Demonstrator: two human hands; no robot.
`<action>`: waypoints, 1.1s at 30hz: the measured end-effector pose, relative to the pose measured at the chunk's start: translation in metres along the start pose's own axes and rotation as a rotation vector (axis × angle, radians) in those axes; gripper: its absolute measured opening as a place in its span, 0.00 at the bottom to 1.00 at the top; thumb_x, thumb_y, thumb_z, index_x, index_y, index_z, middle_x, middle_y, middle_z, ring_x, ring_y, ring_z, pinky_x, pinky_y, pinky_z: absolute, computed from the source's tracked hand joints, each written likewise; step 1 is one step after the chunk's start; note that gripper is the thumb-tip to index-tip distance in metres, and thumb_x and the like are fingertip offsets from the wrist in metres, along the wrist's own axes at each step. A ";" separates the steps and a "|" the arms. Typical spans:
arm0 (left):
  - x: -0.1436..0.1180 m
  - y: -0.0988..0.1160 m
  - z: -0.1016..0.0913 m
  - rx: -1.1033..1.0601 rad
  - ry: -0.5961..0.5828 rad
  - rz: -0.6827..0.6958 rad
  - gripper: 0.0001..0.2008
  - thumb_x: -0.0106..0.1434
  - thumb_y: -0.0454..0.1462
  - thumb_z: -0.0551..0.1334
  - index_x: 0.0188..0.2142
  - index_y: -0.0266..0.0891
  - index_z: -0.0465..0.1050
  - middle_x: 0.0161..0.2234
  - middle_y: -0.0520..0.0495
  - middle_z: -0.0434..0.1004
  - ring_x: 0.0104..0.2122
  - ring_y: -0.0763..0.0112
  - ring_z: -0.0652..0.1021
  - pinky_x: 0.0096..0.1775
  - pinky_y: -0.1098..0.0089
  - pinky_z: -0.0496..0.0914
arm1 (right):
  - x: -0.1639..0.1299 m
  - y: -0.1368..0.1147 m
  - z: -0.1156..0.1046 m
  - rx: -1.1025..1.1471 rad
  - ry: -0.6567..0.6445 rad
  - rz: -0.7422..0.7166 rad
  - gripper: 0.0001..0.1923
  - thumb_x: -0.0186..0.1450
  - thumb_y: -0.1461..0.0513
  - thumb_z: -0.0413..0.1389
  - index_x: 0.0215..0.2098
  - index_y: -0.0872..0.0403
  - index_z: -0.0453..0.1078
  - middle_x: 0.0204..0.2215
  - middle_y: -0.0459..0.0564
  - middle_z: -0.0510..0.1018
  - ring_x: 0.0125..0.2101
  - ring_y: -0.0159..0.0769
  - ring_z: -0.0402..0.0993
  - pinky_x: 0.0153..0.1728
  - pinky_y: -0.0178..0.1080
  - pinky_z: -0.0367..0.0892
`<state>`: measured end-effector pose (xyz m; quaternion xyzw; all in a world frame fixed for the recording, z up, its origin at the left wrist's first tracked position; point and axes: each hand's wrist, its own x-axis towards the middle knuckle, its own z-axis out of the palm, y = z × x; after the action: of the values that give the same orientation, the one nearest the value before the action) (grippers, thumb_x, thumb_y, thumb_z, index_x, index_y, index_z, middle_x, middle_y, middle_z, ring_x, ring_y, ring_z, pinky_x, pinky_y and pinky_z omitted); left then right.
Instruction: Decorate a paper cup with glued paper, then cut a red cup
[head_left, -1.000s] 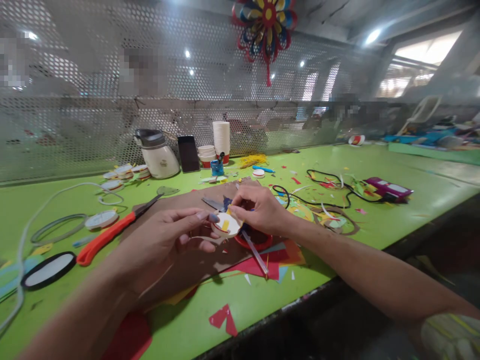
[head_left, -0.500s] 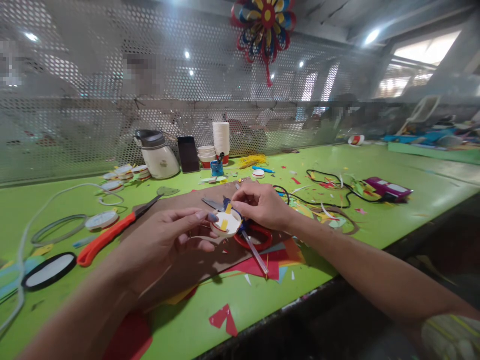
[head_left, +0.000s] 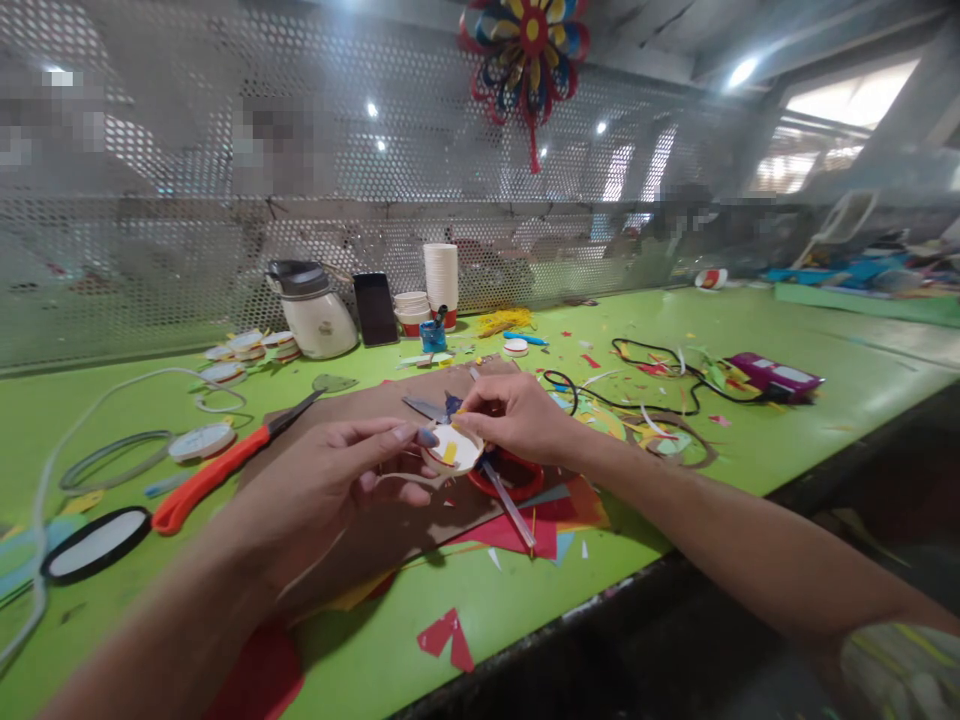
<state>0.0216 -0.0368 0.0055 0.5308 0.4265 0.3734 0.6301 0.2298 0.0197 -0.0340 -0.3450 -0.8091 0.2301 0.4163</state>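
My left hand (head_left: 330, 480) holds a small white paper disc (head_left: 454, 450) with a yellow strip on it, above a brown cardboard sheet (head_left: 352, 410). My right hand (head_left: 517, 415) pinches a small yellow piece at the disc's far edge. Just under the hands lie a red ring (head_left: 514, 480), a clear stick (head_left: 510, 505) and a blue-handled tool (head_left: 442, 408).
Orange-handled scissors (head_left: 225, 465) lie left of the cardboard. Black-rimmed oval (head_left: 97, 543), white cord (head_left: 112, 400), white jug (head_left: 315, 310), phone (head_left: 375, 308), stacked paper cups (head_left: 441, 275) and a black cable with purple device (head_left: 772, 375) sit on the green table (head_left: 825, 350). Red paper scraps (head_left: 450, 635) lie near the front edge.
My right hand lifted slightly away from the disc, then came back down to its far edge with the yellow piece. The left hand stayed still.
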 end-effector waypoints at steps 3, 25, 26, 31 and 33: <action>0.000 0.000 0.002 0.012 0.002 0.004 0.08 0.62 0.35 0.63 0.32 0.36 0.83 0.33 0.42 0.83 0.30 0.70 0.78 0.30 0.75 0.76 | 0.000 -0.003 0.000 -0.041 0.038 -0.056 0.07 0.61 0.64 0.59 0.24 0.56 0.73 0.22 0.45 0.76 0.23 0.27 0.67 0.26 0.32 0.60; -0.004 0.004 0.005 0.019 0.035 -0.022 0.07 0.60 0.34 0.64 0.30 0.37 0.83 0.32 0.42 0.83 0.29 0.69 0.78 0.31 0.74 0.76 | -0.002 -0.006 -0.002 -0.163 0.088 -0.236 0.08 0.62 0.66 0.57 0.24 0.55 0.72 0.22 0.44 0.75 0.25 0.29 0.67 0.30 0.34 0.61; -0.004 0.004 0.004 0.020 0.038 -0.021 0.07 0.60 0.34 0.64 0.30 0.37 0.83 0.32 0.42 0.83 0.29 0.69 0.78 0.31 0.74 0.76 | -0.002 -0.005 -0.002 -0.155 0.085 -0.233 0.08 0.62 0.65 0.58 0.24 0.55 0.72 0.22 0.44 0.75 0.25 0.29 0.67 0.29 0.34 0.61; -0.003 0.004 0.005 0.028 0.053 -0.014 0.07 0.60 0.33 0.64 0.29 0.36 0.83 0.32 0.42 0.83 0.29 0.69 0.78 0.30 0.74 0.76 | -0.002 -0.001 -0.003 -0.117 0.061 -0.163 0.07 0.61 0.65 0.58 0.26 0.56 0.74 0.23 0.45 0.76 0.25 0.28 0.68 0.28 0.33 0.61; -0.003 0.004 0.005 0.029 0.051 -0.012 0.07 0.60 0.34 0.64 0.29 0.36 0.83 0.31 0.43 0.83 0.29 0.69 0.78 0.30 0.74 0.76 | -0.002 -0.001 -0.003 -0.108 0.054 -0.138 0.06 0.61 0.64 0.58 0.26 0.56 0.75 0.24 0.46 0.77 0.26 0.29 0.69 0.29 0.33 0.61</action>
<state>0.0253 -0.0412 0.0100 0.5276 0.4512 0.3766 0.6134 0.2329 0.0182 -0.0324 -0.3163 -0.8309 0.1473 0.4335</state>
